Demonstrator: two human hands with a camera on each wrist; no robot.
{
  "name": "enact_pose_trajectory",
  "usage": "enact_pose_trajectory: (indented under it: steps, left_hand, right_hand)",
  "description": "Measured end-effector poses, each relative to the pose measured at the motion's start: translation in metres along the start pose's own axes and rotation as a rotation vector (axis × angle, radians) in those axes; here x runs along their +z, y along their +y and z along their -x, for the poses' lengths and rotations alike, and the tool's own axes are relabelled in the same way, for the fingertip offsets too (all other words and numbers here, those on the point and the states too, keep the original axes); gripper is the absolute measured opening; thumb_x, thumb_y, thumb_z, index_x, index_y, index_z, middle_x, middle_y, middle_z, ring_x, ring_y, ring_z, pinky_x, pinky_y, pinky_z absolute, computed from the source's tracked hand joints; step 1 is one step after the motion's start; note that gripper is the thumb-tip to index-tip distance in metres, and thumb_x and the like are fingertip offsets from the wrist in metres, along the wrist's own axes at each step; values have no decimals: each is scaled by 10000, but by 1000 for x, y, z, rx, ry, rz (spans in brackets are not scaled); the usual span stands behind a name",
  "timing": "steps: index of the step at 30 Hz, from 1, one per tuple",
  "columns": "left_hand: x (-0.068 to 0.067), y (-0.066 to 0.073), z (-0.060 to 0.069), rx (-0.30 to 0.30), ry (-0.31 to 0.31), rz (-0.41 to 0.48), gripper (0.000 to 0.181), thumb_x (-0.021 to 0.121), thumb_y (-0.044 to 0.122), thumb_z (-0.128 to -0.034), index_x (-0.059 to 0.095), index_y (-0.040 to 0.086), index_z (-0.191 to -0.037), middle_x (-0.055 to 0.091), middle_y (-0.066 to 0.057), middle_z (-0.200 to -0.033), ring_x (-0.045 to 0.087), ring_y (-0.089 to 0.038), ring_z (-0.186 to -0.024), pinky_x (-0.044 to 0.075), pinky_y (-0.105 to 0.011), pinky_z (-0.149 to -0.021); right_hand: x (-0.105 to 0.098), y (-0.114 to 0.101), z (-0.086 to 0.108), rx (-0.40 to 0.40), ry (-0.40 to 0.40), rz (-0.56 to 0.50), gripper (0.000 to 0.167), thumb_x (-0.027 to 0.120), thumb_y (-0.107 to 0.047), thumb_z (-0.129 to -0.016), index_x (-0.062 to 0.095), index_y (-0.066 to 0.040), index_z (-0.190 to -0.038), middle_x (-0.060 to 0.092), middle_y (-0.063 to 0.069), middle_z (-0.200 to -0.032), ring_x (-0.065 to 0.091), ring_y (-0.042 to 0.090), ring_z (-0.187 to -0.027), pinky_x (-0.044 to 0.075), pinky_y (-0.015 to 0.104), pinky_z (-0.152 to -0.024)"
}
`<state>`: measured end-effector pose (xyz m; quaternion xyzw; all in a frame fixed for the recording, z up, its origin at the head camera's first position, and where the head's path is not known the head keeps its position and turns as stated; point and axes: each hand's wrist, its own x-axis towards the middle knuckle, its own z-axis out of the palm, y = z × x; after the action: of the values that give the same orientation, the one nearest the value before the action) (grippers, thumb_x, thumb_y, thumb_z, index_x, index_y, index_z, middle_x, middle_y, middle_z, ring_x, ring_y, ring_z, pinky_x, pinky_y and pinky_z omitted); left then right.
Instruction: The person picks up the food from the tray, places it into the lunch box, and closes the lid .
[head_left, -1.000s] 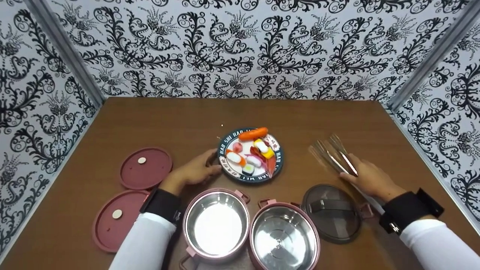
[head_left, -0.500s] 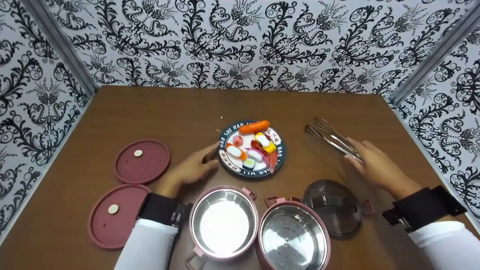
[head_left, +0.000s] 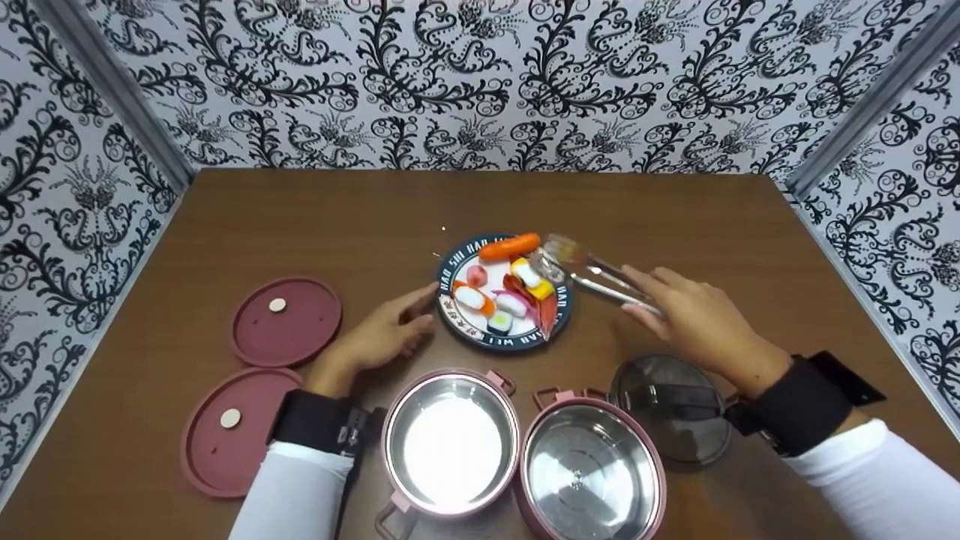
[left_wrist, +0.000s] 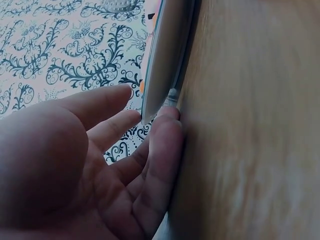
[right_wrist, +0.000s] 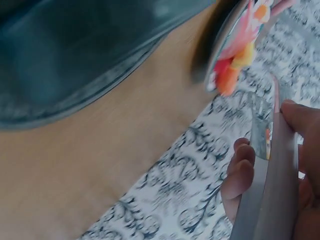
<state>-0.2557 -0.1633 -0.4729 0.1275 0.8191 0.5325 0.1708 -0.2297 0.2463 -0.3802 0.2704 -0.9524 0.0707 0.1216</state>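
In the head view, my left hand [head_left: 376, 336] lies at the left side of a dark-rimmed plate [head_left: 453, 330], fingers loosely extended toward its rim. The left wrist view has the fingertips at the edge of the plate [left_wrist: 167, 65], one finger low against its underside. My right hand [head_left: 694, 319] grips metal tongs [head_left: 611, 289], their tips over the plate's upper right. Toy food fills the plate: an orange sausage [head_left: 510, 247], a yellow-and-white sushi piece [head_left: 531, 277], an orange-and-white one [head_left: 472, 298] and a small roll [head_left: 500, 322]. Fingers and thumb hold the tongs [right_wrist: 280, 175] in the right wrist view.
Two pink pots, one left [head_left: 451, 516] and one right [head_left: 651, 457], stand nearest me. A dark translucent lid [head_left: 675, 435] lies beneath my right forearm. Two dusty-pink lids, upper [head_left: 286, 330] and lower [head_left: 240, 457], lie at left. Patterned walls [head_left: 480, 90] enclose the brown table [head_left: 337, 217].
My right hand has carried the tongs leftward, from the table's right side to over the plate. My left hand stays beside the plate. The head view has shifted slightly.
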Motion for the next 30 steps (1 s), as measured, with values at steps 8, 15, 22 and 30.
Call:
enact_pose_trajectory:
  steps: [8,15,22,30]
  left_hand:
    - [5,-4,5,31,19,1,573,533,159,-1033,334,179,-1570,609,-207,-1254,577,-171,-761,535,-307,-690]
    - [3,-1,4,39,38,-29,559,524,153,-1036,347,183,-1565,615,-201,-1178,576,-149,-760,536,-283,-695]
    - [3,-1,4,76,28,-16,545,518,155,-1041,355,144,-1560,526,-158,-1410,542,-152,-723,497,-269,-645]
    - [6,-3,5,81,47,-40,519,503,169,-1048,377,148,-1551,588,-148,-1316,555,-168,-731,517,-302,-670]
  right_hand:
    - [10,-14,-6,-24,-9,39,501,703,-284,-932,609,-39,-1359,684,199,-1074,649,334,-660,553,488,-577]
    - [15,-21,-10,-20,23,43,458,719,-264,-923,643,-49,-1320,693,171,-1024,650,344,-659,537,501,-575]
    - [16,-25,-9,-34,43,57,423,690,-244,-944,643,-56,-1320,687,153,-1033,644,343,-638,516,491,-542]
    - [15,-20,-3,-66,83,58,443,687,-245,-946,625,-64,-1346,689,144,-1035,639,319,-621,525,477,-541]
